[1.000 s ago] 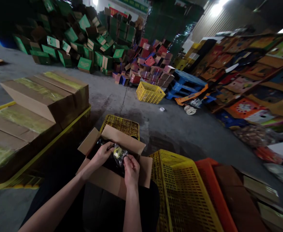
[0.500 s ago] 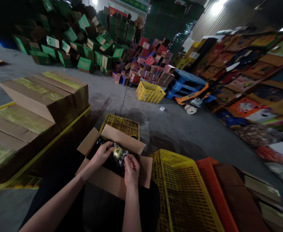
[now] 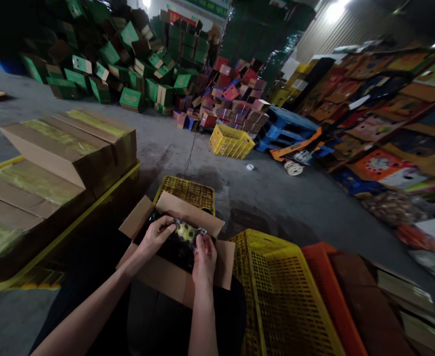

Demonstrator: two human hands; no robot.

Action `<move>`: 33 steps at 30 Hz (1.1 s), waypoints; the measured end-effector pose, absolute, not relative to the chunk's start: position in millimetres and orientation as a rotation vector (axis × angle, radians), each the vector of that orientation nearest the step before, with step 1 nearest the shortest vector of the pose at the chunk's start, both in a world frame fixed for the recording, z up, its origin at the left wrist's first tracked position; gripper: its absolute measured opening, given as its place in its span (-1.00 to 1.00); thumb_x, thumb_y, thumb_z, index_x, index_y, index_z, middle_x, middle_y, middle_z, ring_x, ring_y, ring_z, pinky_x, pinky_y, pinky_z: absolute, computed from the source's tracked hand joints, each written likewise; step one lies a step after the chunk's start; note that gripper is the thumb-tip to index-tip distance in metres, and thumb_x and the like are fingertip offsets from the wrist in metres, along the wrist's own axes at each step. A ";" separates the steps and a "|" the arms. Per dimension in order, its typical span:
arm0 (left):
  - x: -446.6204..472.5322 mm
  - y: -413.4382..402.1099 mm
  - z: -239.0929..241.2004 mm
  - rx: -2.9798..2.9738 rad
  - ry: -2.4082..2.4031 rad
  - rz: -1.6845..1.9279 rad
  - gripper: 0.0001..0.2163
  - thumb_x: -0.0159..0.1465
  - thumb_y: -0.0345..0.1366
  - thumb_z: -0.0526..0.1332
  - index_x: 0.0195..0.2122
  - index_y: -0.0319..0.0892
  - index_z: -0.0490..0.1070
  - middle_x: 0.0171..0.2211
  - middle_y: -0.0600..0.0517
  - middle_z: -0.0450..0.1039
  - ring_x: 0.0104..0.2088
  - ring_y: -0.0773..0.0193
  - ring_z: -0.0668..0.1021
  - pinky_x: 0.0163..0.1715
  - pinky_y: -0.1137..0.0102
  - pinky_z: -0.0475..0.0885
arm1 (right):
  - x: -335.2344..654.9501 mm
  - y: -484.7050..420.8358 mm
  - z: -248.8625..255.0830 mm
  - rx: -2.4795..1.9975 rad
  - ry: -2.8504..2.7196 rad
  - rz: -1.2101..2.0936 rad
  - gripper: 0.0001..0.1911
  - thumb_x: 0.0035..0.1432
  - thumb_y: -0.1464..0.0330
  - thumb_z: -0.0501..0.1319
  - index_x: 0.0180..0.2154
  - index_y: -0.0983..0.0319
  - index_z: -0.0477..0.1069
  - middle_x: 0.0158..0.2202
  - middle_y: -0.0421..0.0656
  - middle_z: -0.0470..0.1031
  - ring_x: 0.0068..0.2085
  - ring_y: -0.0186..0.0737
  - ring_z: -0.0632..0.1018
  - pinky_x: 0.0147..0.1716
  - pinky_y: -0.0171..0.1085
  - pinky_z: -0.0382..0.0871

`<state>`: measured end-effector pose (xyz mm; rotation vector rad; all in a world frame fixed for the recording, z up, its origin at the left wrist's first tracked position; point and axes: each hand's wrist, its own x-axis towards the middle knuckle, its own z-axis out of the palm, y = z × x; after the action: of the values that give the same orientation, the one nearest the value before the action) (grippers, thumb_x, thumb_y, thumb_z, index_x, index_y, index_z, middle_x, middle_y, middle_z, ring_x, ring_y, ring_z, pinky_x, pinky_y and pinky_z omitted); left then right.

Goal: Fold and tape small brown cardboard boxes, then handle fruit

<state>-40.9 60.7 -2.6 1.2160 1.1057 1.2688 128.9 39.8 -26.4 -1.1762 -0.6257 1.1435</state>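
An open cardboard box (image 3: 172, 279) rests on my lap, its flaps spread and its inside dark. Over the box both hands hold a small yellow-green item wrapped in clear crinkly plastic (image 3: 185, 231). My left hand (image 3: 157, 239) grips its left side, fingers curled over the top. On the wrapper's right end my right hand (image 3: 204, 257) pinches with fingertips. The box's contents under the hands are too dark to make out.
A yellow plastic crate (image 3: 276, 291) stands just right of the box, an orange crate (image 3: 336, 296) beside it. Another yellow crate (image 3: 187, 192) sits behind the box. Taped cartons (image 3: 69, 148) are stacked at left. Piles of green and red boxes (image 3: 135, 64) fill the far floor.
The wrapped item has shifted slightly up and away from me, and my right hand has moved up to its right end. The left hand stays on its left side.
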 end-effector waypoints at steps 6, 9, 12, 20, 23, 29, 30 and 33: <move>-42.0 58.2 -6.6 1.145 1.019 1.272 -0.68 0.25 -0.06 0.32 -0.14 -0.21 0.54 -0.20 -0.04 0.57 -0.20 0.17 0.57 -0.14 0.36 0.43 | 130.4 44.6 -29.6 -1.205 -0.542 1.139 -0.64 -0.01 0.12 0.43 -0.23 0.19 0.53 -0.25 -0.16 0.62 -0.26 -0.22 0.59 -0.33 -0.32 0.44; -43.0 58.3 -8.6 1.135 1.027 1.267 -0.69 0.23 -0.07 0.35 -0.14 -0.20 0.57 -0.20 -0.05 0.60 -0.18 0.14 0.58 -0.12 0.34 0.45 | 131.0 47.2 -33.0 -1.240 -0.551 1.153 -0.63 -0.03 0.12 0.42 -0.22 0.20 0.53 -0.25 -0.15 0.63 -0.28 -0.22 0.59 -0.37 -0.33 0.44; -44.2 59.4 -12.3 1.145 1.036 1.254 -0.69 0.22 -0.07 0.36 -0.17 -0.19 0.58 -0.23 -0.03 0.60 -0.20 0.14 0.58 -0.14 0.34 0.46 | 131.4 48.5 -36.5 -1.269 -0.564 1.149 -0.62 -0.05 0.13 0.43 -0.22 0.20 0.53 -0.28 -0.16 0.63 -0.30 -0.21 0.59 -0.37 -0.32 0.46; -45.3 59.9 -15.9 1.158 1.014 1.264 -0.69 0.21 -0.05 0.36 -0.18 -0.20 0.59 -0.24 -0.04 0.61 -0.22 0.15 0.58 -0.16 0.33 0.47 | 131.9 48.9 -41.4 -1.295 -0.630 1.172 -0.61 -0.07 0.12 0.43 -0.24 0.21 0.54 -0.31 -0.16 0.64 -0.31 -0.19 0.60 -0.39 -0.31 0.47; -45.3 59.5 -15.8 1.146 1.000 1.257 -0.69 0.22 -0.06 0.36 -0.18 -0.20 0.60 -0.26 -0.03 0.60 -0.25 0.17 0.58 -0.20 0.36 0.46 | 131.8 48.2 -41.8 -1.280 -0.653 1.187 -0.62 -0.05 0.13 0.42 -0.21 0.21 0.55 -0.28 -0.16 0.65 -0.27 -0.17 0.61 -0.37 -0.30 0.49; -45.6 57.8 -10.6 1.134 1.005 1.259 -0.68 0.22 -0.05 0.35 -0.18 -0.21 0.59 -0.26 -0.03 0.60 -0.24 0.16 0.58 -0.19 0.35 0.45 | 129.9 47.5 -39.1 -1.331 -0.634 1.183 -0.61 -0.02 0.13 0.41 -0.17 0.19 0.56 -0.24 -0.15 0.65 -0.27 -0.19 0.61 -0.41 -0.34 0.45; -45.7 57.4 -8.6 1.132 1.003 1.264 -0.69 0.23 -0.05 0.35 -0.17 -0.21 0.58 -0.26 -0.03 0.60 -0.24 0.16 0.58 -0.19 0.34 0.45 | 129.5 47.2 -37.5 -1.343 -0.634 1.190 -0.61 0.00 0.11 0.40 -0.17 0.19 0.55 -0.27 -0.17 0.64 -0.32 -0.21 0.60 -0.48 -0.36 0.41; -45.9 57.2 -3.1 1.117 0.996 1.289 -0.68 0.25 -0.05 0.33 -0.13 -0.20 0.56 -0.22 -0.03 0.60 -0.22 0.17 0.58 -0.18 0.35 0.45 | 128.5 45.8 -31.7 -1.323 -0.662 1.216 -0.64 0.04 0.07 0.38 -0.24 0.19 0.52 -0.44 -0.24 0.57 -0.54 -0.32 0.48 -0.65 -0.41 0.21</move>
<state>-45.9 57.2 -3.1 1.1166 0.9964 1.2894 128.5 45.8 -31.7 -1.3235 -0.6620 1.2161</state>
